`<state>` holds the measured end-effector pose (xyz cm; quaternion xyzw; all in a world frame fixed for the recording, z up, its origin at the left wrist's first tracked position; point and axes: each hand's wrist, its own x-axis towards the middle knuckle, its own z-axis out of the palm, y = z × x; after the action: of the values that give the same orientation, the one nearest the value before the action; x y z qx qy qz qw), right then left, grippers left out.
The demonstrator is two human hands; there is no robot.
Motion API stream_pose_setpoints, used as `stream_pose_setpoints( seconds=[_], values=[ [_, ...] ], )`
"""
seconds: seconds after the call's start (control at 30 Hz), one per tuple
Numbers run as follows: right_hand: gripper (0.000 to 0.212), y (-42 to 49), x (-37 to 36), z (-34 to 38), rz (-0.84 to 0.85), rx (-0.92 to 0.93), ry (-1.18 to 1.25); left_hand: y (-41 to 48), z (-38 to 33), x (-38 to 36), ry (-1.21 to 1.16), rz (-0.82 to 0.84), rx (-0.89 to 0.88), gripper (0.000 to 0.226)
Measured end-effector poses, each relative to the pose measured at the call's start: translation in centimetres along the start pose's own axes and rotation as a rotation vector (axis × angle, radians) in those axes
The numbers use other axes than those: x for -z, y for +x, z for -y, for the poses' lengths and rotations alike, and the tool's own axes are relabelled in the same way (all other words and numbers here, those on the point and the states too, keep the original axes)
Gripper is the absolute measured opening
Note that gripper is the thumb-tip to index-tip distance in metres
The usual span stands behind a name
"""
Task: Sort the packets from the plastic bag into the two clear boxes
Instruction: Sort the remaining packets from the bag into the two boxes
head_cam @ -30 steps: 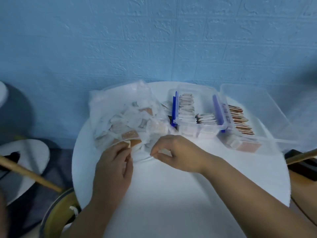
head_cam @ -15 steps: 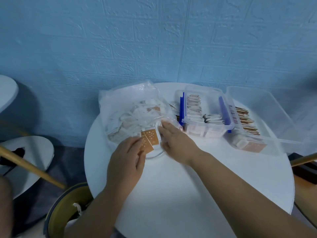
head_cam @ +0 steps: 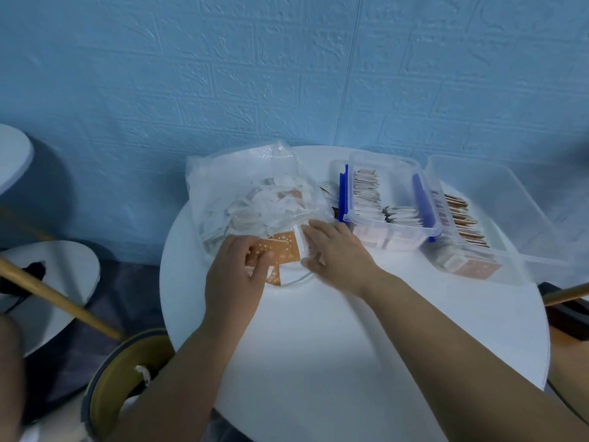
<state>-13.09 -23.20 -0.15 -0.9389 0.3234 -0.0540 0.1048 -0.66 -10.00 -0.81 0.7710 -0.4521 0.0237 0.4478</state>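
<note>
White table (head_cam: 350, 346): plastic bag (head_cam: 236, 180) veils most packets (head_cam: 255, 208).

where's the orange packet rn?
Head view, left of table centre: the orange packet lies at the mouth of the bag between the hands, gripped by the left hand, with the right hand touching its right edge.

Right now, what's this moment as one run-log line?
stage: picking from plastic bag | left hand: pinches orange packets | right hand: at bag mouth, grip unclear | clear boxes: partly filled

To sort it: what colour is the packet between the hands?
Orange-brown packet with white specks; head view.
</note>
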Motion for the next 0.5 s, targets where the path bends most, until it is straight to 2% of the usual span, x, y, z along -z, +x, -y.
stream_pose_setpoints(
  seconds=[0.1, 0.23, 0.5],
  values=[
    [0.067, 0.2, 0.5, 0.6, -0.031, -0.071, 0.064, -0.4, -0.4, -0.3, -0.099, -0.032, 0.13, 0.019],
    [0.061, 0.6, 0.6, 0.5, -0.092, -0.115, 0.125, -0.2, -0.7, -0.1, -0.215, -0.102, 0.266, 0.011],
    [0.025, -0.5, 3.0, 1.2, -0.043, -0.061, 0.119, -0.3, -0.9, 0.2, -0.271, -0.126, 0.291, 0.007]
  ],
)
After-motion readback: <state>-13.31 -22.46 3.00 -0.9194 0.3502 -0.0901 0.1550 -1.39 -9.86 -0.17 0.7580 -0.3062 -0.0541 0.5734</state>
